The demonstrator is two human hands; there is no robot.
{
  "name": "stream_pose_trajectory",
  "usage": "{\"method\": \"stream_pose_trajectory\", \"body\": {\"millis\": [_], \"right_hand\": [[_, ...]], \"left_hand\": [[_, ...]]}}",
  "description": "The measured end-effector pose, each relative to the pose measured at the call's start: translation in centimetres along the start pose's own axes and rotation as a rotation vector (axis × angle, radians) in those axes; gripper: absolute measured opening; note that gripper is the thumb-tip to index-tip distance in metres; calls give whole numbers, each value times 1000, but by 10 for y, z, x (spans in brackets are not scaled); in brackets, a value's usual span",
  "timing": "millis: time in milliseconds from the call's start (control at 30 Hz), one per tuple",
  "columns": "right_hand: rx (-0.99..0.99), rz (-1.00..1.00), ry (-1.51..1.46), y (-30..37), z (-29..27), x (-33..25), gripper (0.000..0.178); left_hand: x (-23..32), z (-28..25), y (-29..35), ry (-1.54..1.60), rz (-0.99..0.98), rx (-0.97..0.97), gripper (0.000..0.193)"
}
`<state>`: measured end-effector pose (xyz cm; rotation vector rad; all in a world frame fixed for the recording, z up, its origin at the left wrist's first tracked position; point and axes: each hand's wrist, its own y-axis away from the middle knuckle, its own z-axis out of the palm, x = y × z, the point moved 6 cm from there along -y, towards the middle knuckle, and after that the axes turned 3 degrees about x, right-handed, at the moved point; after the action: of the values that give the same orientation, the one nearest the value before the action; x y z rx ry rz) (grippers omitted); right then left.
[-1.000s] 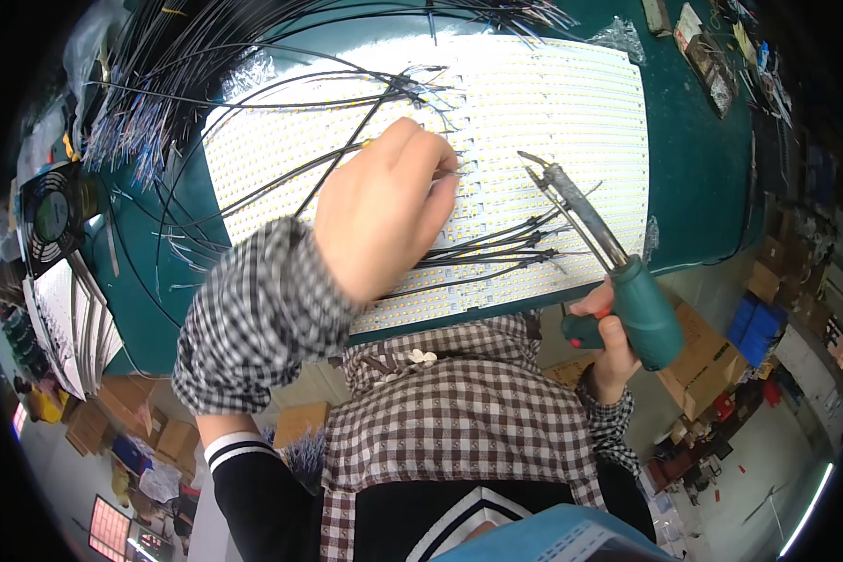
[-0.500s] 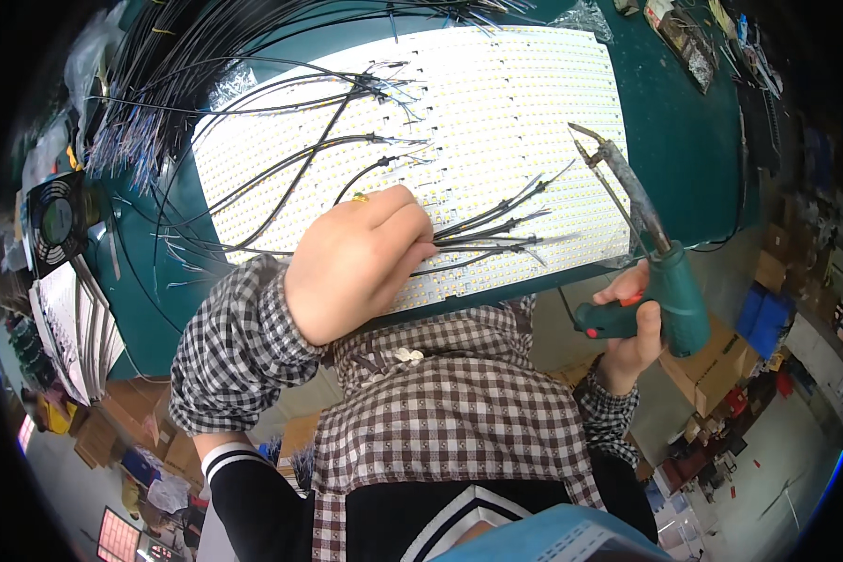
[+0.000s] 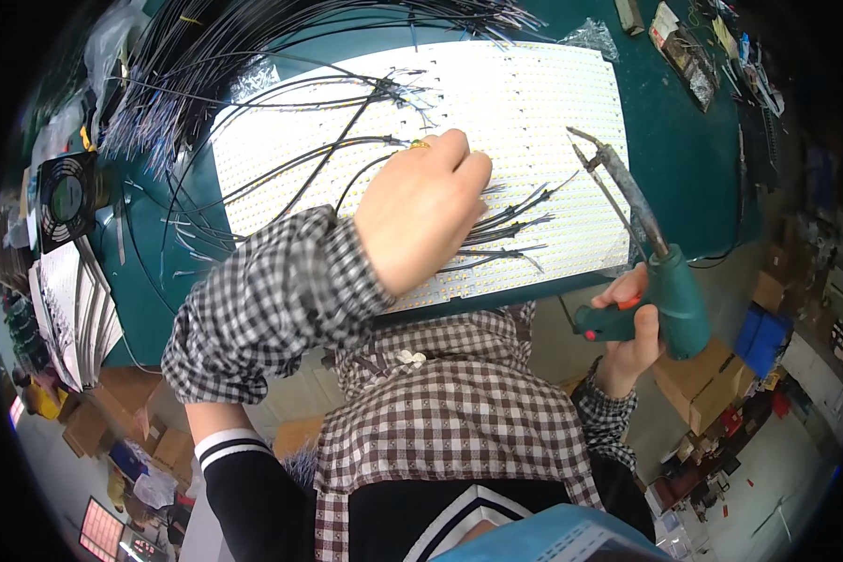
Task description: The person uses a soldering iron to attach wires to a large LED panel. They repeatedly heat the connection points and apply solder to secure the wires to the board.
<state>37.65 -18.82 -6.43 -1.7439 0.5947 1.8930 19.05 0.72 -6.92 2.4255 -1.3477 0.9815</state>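
My left hand (image 3: pixel 423 214) is over the middle of a white LED board sheet (image 3: pixel 553 112), with its fingers curled and pressed together. Whatever is between its fingertips is hidden by the hand. A black cable (image 3: pixel 361 174) runs in under this hand, and several black cables with stripped, thin wire ends (image 3: pixel 510 229) lie on the board just right of it. My right hand (image 3: pixel 635 337) grips a green soldering gun (image 3: pixel 679 300) by its handle, off the board's near right corner. The gun's metal tip (image 3: pixel 585 145) points away over the board's right part.
A large bundle of black cables (image 3: pixel 173 70) lies at the far left. A small black fan (image 3: pixel 66 199) and a stack of white sheets (image 3: pixel 75 314) are at the left edge. At the far right of the green table (image 3: pixel 674 178) sits a worn box (image 3: pixel 682 51).
My left hand has moved right and farther away over the board, beyond the loose cable ends. My right hand and the soldering gun have stayed almost in place.
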Motion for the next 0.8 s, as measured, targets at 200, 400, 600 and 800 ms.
{"method": "stream_pose_trajectory", "body": {"millis": [200,400,600,800], "right_hand": [[17,17,0,6,-3,3,50],[-36,60,12,6,9,4,45],[-135,117,151,16,13,10,55],[-106,216,244,28,21,12,60]], "left_hand": [[-6,-11,5,154,-90,58,11],[-14,-29,21,152,-206,100,10],[-29,-11,25,107,-239,131,8],[-29,-9,25,154,-189,171,14]]}}
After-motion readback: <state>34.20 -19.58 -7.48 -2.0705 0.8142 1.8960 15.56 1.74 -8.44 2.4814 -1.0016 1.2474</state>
